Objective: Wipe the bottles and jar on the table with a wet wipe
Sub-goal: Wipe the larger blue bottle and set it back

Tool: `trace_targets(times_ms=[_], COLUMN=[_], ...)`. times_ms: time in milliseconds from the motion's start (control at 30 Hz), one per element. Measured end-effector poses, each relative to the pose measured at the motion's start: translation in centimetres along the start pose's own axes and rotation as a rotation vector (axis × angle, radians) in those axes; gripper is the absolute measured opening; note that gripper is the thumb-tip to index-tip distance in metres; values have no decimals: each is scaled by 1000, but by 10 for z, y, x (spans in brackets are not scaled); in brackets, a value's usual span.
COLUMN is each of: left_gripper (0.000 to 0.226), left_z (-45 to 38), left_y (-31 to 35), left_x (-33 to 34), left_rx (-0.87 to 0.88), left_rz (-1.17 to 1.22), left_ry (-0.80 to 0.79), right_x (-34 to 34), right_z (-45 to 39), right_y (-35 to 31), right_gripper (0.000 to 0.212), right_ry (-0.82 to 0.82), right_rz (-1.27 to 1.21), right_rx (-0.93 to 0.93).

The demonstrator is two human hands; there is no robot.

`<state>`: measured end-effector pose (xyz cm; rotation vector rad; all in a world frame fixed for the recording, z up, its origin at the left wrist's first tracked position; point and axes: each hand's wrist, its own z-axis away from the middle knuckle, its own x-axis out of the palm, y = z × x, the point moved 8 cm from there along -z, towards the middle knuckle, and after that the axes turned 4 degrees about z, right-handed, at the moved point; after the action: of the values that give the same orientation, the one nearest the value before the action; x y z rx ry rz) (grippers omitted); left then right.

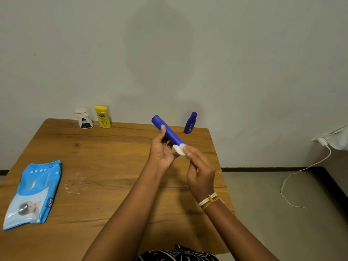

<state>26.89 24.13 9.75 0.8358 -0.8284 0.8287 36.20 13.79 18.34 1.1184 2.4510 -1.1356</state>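
Pale grey-green plaster wall (188, 53) rose behind the brown wood-grain worktop (105, 157) you stood at, with a white cable (301, 172) trailing over the floor to your right. Your left hand (162, 149) was clamped around the long blue plastic bottle (166, 131), holding it tilted above the worktop, its upper end pointing away from you and to the left, thumb laid along its side. Your right hand (199, 170), with yellow and white thread bands (209, 200) at the wrist, had its fingers pinched together on a small crumpled white wet wipe (178, 149), which was pressed against the lower end of that bottle. At the far edge of the worktop, by the wall, a small dark blue bottle (190, 123) stood upright just beyond the held one. Well apart to the left stood a yellow plastic bottle (103, 116) and, just beside it, a white-lidded jar with a dark label (83, 118). Near the left front edge lay a flat light blue wet wipe pack (33, 194), with faint white smears on the wood beside it.
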Motion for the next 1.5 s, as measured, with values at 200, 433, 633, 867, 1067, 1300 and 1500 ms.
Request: trace_targets(times_ms=[200, 433, 633, 867, 1067, 1300, 1500], left_gripper=[35, 54, 52, 34, 46, 50, 54], left_z=[4, 15, 9, -2, -2, -3, -4], left_y=[6, 2, 5, 12, 6, 12, 16], left_x=[-2, 10, 2, -16, -16, -11, -24], left_rx=[2, 20, -6, -13, -16, 61, -31], left_rz=[-49, -315, -192, -253, -422, -424, -397], left_ry=[-57, -183, -175, -1, -73, -93, -2], right_x=[0, 49, 62, 42, 25, 75, 63], right_z=[-73, -99, -70, -9, -39, -78, -6], right_y=[-1, 5, 0, -30, -20, -16, -33], right_gripper=[31, 30, 30, 45, 28, 31, 43], right_ry=[78, -234, -411, -478, -263, -432, -471], right_rz=[-147, -171, -63, 232, 78, 267, 320], right_rx=[115, 261, 169, -161, 51, 8, -122])
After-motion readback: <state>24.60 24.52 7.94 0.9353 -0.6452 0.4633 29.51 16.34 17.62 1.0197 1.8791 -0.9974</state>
